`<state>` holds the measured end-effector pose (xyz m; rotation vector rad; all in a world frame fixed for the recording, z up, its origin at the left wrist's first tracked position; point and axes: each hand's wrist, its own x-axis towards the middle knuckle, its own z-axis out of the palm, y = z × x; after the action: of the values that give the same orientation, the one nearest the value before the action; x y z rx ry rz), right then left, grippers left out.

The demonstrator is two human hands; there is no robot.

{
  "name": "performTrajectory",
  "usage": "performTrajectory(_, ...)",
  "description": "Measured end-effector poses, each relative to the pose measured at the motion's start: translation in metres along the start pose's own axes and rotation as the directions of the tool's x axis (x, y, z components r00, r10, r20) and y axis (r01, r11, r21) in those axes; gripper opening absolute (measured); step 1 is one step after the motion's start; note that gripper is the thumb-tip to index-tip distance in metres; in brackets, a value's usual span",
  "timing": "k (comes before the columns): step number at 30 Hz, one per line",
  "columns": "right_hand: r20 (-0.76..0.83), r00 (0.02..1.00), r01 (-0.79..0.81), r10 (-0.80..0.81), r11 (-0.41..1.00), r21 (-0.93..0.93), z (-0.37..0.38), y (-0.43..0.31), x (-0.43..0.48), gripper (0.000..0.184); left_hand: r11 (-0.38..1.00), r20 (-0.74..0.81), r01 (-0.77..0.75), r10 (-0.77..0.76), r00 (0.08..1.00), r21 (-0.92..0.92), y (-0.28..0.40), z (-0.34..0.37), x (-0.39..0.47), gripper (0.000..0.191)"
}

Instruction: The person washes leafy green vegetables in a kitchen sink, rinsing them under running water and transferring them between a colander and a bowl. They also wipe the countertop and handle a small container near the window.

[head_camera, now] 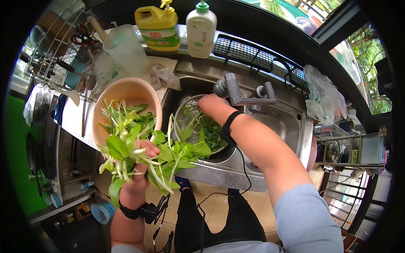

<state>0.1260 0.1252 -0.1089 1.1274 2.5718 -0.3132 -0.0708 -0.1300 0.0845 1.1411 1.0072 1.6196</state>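
Note:
My left hand (145,155) is closed around a large bunch of leafy greens (118,147), with pale stems sticking out on both sides. The bunch is between an orange plastic basin (126,84) on the counter and the left bowl of the steel sink. More leaves and stems lie in that basin. My right hand (212,102) is at the faucet (233,90), over a round basin (177,126) in the sink; its fingers are hidden, so I cannot tell what they touch. Leafy greens (210,134) lie in the round basin, some with finer leaves.
A yellow detergent jug (159,30) and a white pump bottle (201,31) stand behind the sink, beside a black wire rack (243,52). A grey cloth (164,77) and a translucent pitcher (125,47) are at the back left. Cables hang from both wristbands.

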Motion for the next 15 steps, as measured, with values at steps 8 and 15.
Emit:
performTrajectory(8, -0.3, 0.917, 0.191, -0.264, 0.949, -0.251, -0.029, 0.007, -0.062, 0.005, 0.998, 0.01, 0.045, -0.045, 0.999, 0.043, -0.001, -0.008, -0.006, 0.041)
performTrajectory(15, -0.406, 0.911, 0.103, 0.067, 0.919, 0.381, -0.047, 0.008, -0.135, 0.027, 0.994, 0.027, 0.087, -0.089, 0.996, 0.071, -0.012, -0.005, -0.013, 0.038)
